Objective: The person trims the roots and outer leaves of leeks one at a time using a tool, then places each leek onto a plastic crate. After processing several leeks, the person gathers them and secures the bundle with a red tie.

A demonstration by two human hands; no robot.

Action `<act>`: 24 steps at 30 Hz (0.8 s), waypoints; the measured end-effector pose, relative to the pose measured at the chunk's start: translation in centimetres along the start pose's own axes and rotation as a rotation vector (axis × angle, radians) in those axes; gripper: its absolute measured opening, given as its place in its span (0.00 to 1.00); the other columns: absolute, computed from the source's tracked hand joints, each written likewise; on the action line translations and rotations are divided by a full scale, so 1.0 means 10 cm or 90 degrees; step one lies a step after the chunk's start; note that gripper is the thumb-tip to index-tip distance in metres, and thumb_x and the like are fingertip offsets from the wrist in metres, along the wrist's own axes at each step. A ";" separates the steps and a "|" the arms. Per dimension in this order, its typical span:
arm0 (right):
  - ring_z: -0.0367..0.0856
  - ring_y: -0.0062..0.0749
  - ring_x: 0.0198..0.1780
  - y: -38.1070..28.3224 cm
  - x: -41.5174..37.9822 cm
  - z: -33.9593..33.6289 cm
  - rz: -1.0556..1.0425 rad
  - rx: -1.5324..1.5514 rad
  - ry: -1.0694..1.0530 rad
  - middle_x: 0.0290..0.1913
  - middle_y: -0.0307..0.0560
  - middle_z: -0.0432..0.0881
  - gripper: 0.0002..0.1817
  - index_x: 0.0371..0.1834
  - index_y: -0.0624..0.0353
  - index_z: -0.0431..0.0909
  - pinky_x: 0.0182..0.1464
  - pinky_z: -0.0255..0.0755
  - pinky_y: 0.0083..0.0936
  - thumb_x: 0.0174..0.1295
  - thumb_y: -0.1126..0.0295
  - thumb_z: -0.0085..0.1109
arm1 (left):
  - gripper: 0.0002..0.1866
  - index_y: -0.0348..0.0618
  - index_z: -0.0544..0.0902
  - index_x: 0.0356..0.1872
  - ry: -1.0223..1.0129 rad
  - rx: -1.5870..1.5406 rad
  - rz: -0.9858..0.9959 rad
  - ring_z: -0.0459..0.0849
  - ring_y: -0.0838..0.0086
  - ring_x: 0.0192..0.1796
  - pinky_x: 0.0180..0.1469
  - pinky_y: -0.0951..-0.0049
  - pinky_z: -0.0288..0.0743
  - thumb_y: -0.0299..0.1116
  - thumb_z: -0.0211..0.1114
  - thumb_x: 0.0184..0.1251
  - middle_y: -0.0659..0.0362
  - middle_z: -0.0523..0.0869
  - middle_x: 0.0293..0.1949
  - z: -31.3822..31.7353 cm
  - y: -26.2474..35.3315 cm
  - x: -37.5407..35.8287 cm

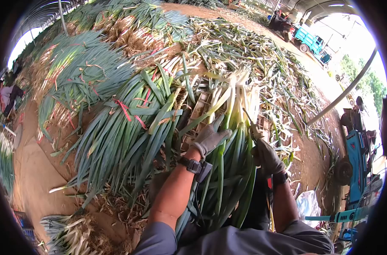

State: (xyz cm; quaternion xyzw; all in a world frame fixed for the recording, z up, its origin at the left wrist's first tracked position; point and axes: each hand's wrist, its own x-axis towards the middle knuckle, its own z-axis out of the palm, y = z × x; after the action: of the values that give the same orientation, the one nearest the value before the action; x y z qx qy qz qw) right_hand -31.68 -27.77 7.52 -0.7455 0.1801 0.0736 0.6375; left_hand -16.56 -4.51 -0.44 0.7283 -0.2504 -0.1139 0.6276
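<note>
A bunch of long green onions (227, 170) lies in front of me, white ends pointing away and green leaves hanging toward my lap. My left hand (209, 138), in a grey glove, rests at the bunch's left side, thumb and forefinger spread against the stalks. On the other side, my gloved right hand (266, 156) is closed around a slim tool that looks like an air blow gun (256, 131). Its thin dark nozzle points up along the stalks. A yellow hose (271, 214) hangs below that hand. Under the white ends is a brown slatted crate (200, 106), partly covered.
Green onions tied with red ribbon (124, 111) are heaped at my left. Stripped leaves (244, 46) litter the ground ahead and right. A small onion pile (76, 236) lies lower left. Blue vehicles (308, 40) stand at right, near a slanting pole (344, 93). A person (9, 95) is far left.
</note>
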 end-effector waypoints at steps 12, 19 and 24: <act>0.69 0.21 0.18 -0.09 0.09 0.16 -0.205 -0.189 -0.040 0.21 0.37 0.73 0.27 0.41 0.58 0.80 0.23 0.65 0.24 0.82 0.48 0.37 | 0.43 0.54 0.65 0.79 -0.093 0.333 -0.167 0.83 0.43 0.62 0.65 0.53 0.76 0.64 0.62 0.67 0.38 0.83 0.62 0.04 0.19 0.00; 0.74 0.21 0.20 -0.65 0.34 0.52 0.046 -0.089 -0.101 0.29 0.39 0.79 0.32 0.57 0.60 0.76 0.21 0.68 0.21 0.78 0.38 0.45 | 0.35 0.47 0.74 0.69 -0.077 0.401 -0.134 0.84 0.46 0.60 0.62 0.50 0.78 0.59 0.61 0.69 0.43 0.84 0.59 0.13 0.20 0.02; 0.74 0.22 0.22 -0.19 0.80 0.54 0.050 -0.199 -0.124 0.32 0.38 0.77 0.35 0.62 0.62 0.76 0.23 0.71 0.25 0.76 0.37 0.47 | 0.24 0.48 0.81 0.64 0.009 0.401 -0.041 0.86 0.48 0.56 0.58 0.55 0.81 0.46 0.61 0.71 0.46 0.87 0.56 0.15 -0.17 -0.06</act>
State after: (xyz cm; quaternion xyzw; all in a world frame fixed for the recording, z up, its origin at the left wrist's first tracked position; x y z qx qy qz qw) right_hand -22.94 -23.69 5.56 -0.8171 0.1330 0.1970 0.5252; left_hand -17.35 -5.31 -2.49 0.8951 -0.2459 -0.0458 0.3690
